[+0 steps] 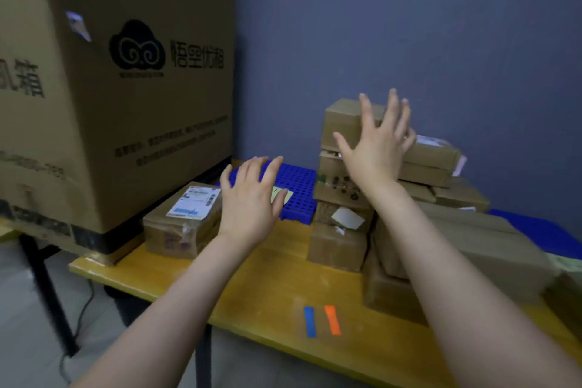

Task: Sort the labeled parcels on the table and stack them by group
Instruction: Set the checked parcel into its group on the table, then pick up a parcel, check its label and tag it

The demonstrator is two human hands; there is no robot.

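Fig. | parcel stack point(340, 246) just right of blue grid tray point(299, 189); labelled parcel point(182, 220) just left of it | left hand point(248, 205), right hand point(378, 148): fingers spread, holding nothing | parcels probably light, stiff cardboard, slick tape; take top parcel point(341, 123) by opposite side faces

Bare surface point(271, 287) lay open between the labeled parcel point(182, 220) and the parcel stack point(343, 198); a big carton point(119, 88) blocked the left.

Labelled parcel point(184, 219) lies left of parcel stack point(343, 198)
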